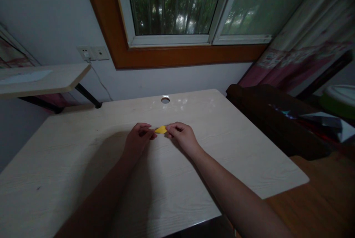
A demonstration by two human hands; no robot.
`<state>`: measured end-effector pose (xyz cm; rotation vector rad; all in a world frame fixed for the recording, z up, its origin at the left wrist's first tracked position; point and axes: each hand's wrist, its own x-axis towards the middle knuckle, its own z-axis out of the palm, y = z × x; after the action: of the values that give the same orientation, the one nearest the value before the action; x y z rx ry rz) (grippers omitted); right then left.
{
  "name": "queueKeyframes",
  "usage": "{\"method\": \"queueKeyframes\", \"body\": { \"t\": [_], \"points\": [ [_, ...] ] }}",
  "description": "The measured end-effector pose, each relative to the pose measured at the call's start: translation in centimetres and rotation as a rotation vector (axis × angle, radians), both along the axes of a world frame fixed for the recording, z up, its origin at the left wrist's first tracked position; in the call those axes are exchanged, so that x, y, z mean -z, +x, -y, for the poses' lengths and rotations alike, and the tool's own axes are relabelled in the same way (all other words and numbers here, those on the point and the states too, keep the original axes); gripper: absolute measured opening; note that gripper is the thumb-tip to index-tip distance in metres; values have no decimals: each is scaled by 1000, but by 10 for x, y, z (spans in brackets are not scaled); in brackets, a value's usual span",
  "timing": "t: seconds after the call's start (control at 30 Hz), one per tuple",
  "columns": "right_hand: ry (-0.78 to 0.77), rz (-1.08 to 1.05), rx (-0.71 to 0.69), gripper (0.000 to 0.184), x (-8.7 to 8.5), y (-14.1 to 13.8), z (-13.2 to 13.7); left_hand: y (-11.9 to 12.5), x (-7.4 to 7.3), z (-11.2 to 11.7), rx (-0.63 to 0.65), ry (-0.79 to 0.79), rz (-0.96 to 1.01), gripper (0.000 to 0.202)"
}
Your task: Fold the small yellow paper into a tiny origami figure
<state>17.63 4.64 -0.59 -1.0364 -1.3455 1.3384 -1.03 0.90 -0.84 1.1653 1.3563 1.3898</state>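
Observation:
A small yellow piece, flat like folded paper (pixel 161 130), is held between my two hands over the pale wood-grain desk (pixel 183 178). My left hand (pixel 140 136) pinches its left, pointed end between thumb and fingers. At the other end, my right hand (pixel 181 134) grips the piece with thumb and fingertips. The fingers cover both ends, so only the middle of the yellow piece shows. Whether it touches the desk I cannot tell.
A round cable hole (pixel 165 99) lies near the desk's back edge. On the left stands a raised shelf (pixel 63 77) on black legs. Beyond the desk are a wall socket (pixel 93 53) with a cord and a window (pixel 177 4). Dark brown furniture (pixel 266 119) borders the right side.

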Motion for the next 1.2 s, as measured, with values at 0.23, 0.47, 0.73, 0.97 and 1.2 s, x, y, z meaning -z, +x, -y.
{"method": "queueKeyframes", "body": {
  "t": [0.23,0.47,0.73,0.97,1.2],
  "points": [
    [-41,-63,-21,25,-6,3,2,-5,2,-1,15,53,-15,31],
    [-36,-41,-128,28,-4,0,3,-3,5,2,220,-23,-203,27],
    [-17,-81,-125,25,-7,-2,4,-4,2,2,389,-28,-336,22],
    [18,-87,-150,25,-3,-8,6,-3,6,3,302,-13,-314,27],
    [257,142,-91,18,3,-6,2,-1,-3,5,326,-64,-325,27]
  ]
}}
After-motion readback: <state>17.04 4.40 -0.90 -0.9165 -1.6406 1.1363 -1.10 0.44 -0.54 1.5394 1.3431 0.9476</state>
